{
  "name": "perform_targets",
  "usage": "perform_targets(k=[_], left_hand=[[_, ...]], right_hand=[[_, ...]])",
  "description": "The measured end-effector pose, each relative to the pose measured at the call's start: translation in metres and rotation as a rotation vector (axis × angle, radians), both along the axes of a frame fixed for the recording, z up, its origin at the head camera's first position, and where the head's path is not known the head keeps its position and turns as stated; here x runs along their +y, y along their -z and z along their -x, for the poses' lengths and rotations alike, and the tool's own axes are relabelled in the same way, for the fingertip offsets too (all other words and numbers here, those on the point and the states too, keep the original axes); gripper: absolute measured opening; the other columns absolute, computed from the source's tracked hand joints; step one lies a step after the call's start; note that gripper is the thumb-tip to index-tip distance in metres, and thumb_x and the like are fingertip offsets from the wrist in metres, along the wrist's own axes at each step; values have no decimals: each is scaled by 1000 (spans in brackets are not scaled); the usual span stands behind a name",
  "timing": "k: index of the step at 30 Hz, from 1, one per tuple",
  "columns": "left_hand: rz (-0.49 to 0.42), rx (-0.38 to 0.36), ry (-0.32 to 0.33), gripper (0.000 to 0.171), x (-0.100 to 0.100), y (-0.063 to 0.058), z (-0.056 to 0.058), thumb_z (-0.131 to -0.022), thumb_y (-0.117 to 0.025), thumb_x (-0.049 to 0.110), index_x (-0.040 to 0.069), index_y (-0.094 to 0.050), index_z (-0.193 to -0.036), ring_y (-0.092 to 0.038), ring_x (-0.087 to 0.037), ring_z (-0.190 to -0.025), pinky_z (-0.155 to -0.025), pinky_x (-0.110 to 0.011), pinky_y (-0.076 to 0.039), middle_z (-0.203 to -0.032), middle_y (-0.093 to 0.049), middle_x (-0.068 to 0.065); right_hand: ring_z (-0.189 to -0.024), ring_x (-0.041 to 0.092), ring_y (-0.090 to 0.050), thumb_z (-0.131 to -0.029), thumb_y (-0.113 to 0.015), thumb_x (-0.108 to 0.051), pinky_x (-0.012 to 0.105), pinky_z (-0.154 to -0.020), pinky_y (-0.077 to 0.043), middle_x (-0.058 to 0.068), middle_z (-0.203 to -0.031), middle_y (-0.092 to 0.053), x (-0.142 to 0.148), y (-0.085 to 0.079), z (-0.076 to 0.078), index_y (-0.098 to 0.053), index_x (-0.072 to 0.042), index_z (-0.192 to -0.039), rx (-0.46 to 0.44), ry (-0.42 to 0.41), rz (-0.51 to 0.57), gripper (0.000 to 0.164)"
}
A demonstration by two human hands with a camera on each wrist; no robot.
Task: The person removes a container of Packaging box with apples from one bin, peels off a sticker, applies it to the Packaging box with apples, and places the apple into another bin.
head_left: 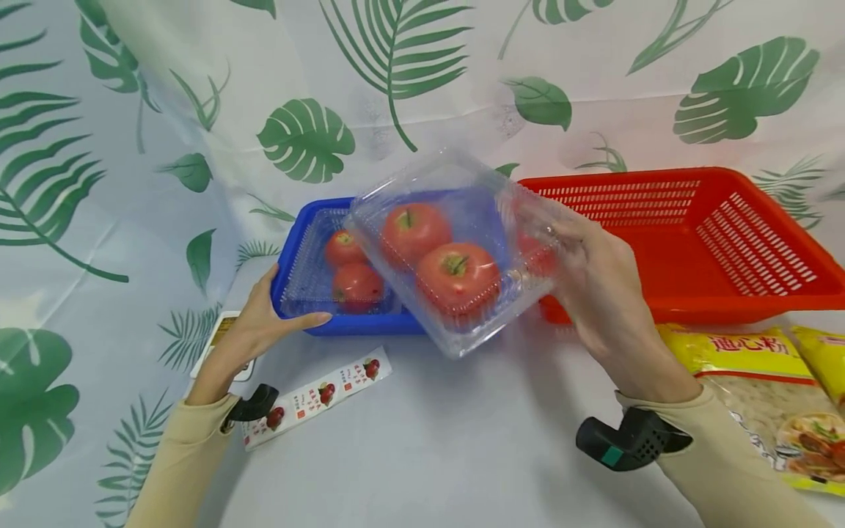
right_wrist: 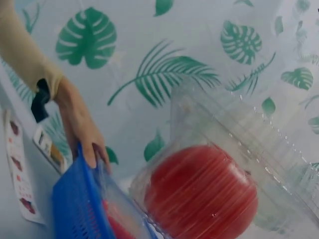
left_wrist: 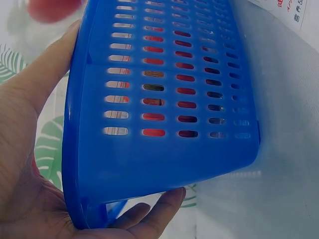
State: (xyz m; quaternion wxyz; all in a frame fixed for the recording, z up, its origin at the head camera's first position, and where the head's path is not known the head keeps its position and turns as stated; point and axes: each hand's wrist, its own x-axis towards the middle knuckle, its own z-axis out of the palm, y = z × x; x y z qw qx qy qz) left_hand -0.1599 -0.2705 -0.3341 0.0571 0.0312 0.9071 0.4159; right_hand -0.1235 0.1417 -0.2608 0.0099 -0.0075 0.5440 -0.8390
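Note:
A clear plastic box [head_left: 389, 282] with two red apples [head_left: 458, 273] in it hangs tilted above the blue basket [head_left: 317, 326]. My right hand [head_left: 604, 286] grips the box by its right edge. In the right wrist view, one apple [right_wrist: 202, 194] shows through the ribbed plastic. My left hand [head_left: 254, 323] holds the basket's left end, and in the left wrist view its fingers [left_wrist: 159, 214] curl at the rim. Inside the basket's left part is another clear container with two smaller red apples [head_left: 358, 286]. The held box partly hides the basket's right part.
A red basket [head_left: 746, 304] stands to the right. In front of it lie yellow packs of pasta [head_left: 759, 389]. A strip of fruit labels [head_left: 317, 400] lies on the white table [head_left: 422, 455], and a white-edged card [head_left: 224, 330] is partly behind my left hand.

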Motion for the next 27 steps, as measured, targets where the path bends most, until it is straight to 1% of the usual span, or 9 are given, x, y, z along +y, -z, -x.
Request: perform_targets(k=[3,5,8,10,13,15,19,24,27], left_hand=[[16,-17,-11,124,-1,1,-2,-86,-85,43,8,2,-168,-26,-46,-152,-120,-68,-27,-168,-20,-27],[30,-25,-19,126,-1,1,-2,-86,-85,45,8,4,-168,-25,-48,-152,-120,-69,-26,-169,-17,-28],[26,-11,-6,125,-1,1,-1,-86,-84,45,8,2,-168,-27,-48,-151,-119,-69,-27,-168,-20,-28],[20,3,5,123,-1,2,-1,-86,-84,43,7,0,-168,-29,-48,-150,-119,-69,-28,-166,-23,-29],[15,18,13,121,0,2,0,-86,-84,39,6,-2,-168,-32,-48,-148,-119,-68,-29,-164,-27,-29],[17,15,12,121,0,2,0,-86,-84,39,6,-2,-168,-33,-48,-148,-118,-68,-30,-164,-27,-30],[34,-15,-7,124,1,0,0,-86,-84,44,7,2,-168,-30,-49,-149,-118,-69,-30,-166,-22,-29],[57,-39,-23,127,1,-1,-1,-86,-84,46,6,5,-167,-26,-49,-151,-118,-70,-29,-168,-17,-30],[57,-39,-25,127,1,-1,-2,-86,-84,46,6,6,-167,-23,-48,-152,-119,-69,-26,-168,-16,-29]], right_hand=[[-148,20,-33,-111,-51,-32,61,-126,-19,-2,-160,-42,12,5,-7,-56,-19,-151,-22,-73,-5,43],[-148,20,-32,-112,-46,-30,58,-126,-21,-3,-161,-41,20,11,-12,-56,-21,-150,-23,-115,-11,40],[-147,19,-32,-113,-43,-29,48,-120,-36,-4,-161,-38,33,19,-19,-52,-24,-151,-26,-158,-47,40],[-144,20,-34,-112,-42,-28,40,-110,-47,-3,-159,-38,41,24,-24,-50,-24,-151,-43,-180,-55,39],[-138,19,-41,-112,-43,-24,35,-100,-55,-3,-154,-45,53,31,-30,-54,-25,-149,-68,-209,-57,39],[-135,20,-47,-112,-40,-20,36,-99,-56,-3,-153,-49,61,36,-33,-56,-25,-150,-72,-252,-42,41],[-130,22,-57,-111,-34,-13,41,-95,-58,-2,-151,-54,73,48,-41,-57,-28,-151,-52,-333,-97,49],[-127,21,-62,-108,-34,-8,46,-91,-60,-5,-147,-60,83,70,-52,-61,-31,-148,-38,-373,-149,53],[-130,19,-61,-108,-32,-5,47,-93,-60,-5,-149,-60,86,83,-56,-60,-27,-150,2,-449,-153,55]])
